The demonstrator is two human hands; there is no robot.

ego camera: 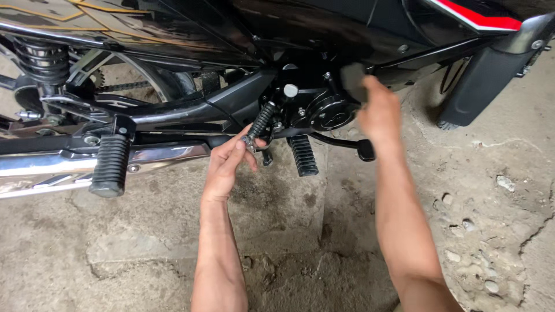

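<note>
My left hand [228, 164] pinches the lower end of the ribbed kick lever [261, 121], grip closed on it, so the lever stays angled out from the black engine case [324, 110] and clear of it. My right hand [378, 112] presses a grey cloth [352, 78] against the upper case; it is blurred, so I cannot tell how tightly the grip is set. In the way: the front footpeg [303, 155] just beside my left thumb, and the brake pedal [365, 150] below my right wrist. Rear footpeg [110, 164] and chrome exhaust [40, 170] sit well apart, over cracked concrete floor [491, 231]
</note>
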